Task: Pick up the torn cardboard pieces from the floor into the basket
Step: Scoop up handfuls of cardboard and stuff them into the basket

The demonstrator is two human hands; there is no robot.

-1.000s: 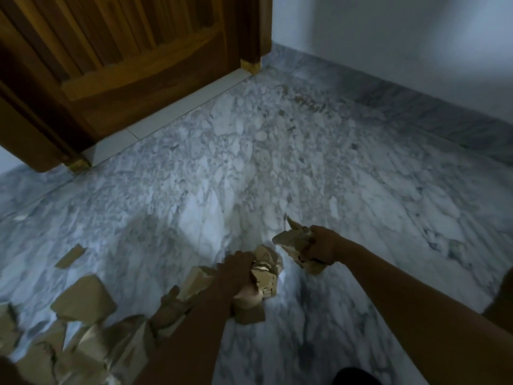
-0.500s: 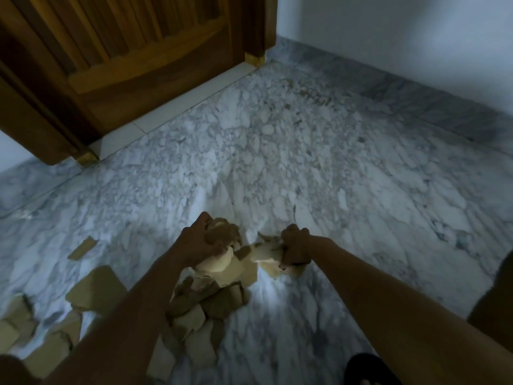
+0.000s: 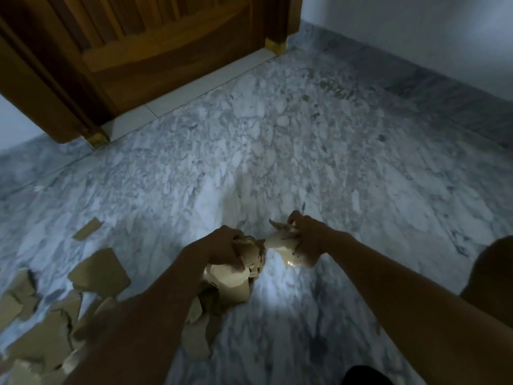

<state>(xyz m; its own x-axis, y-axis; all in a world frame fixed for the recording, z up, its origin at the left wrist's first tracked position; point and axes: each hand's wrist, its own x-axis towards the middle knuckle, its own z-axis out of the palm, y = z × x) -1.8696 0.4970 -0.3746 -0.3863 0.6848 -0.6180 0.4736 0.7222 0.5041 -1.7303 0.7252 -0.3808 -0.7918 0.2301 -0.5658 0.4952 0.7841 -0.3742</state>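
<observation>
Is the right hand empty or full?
Full. The right hand grips a bunch of torn cardboard pieces, fingers curled round them.

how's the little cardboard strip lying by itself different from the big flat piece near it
The strip is narrow and much smaller; the big piece is broad. The strip lies alone; the big piece sits at the edge of the pile. Both are brown and flat on the floor.

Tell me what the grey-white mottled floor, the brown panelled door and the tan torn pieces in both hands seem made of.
The grey-white mottled floor looks like polished marble or marble-chip stone: irregular pale patches, soft sheen. The brown panelled door seems varnished wood: lengthwise grain, amber gloss. The tan torn pieces gripped by the left hand and right hand look like matt cardboard: ragged edges.
</observation>
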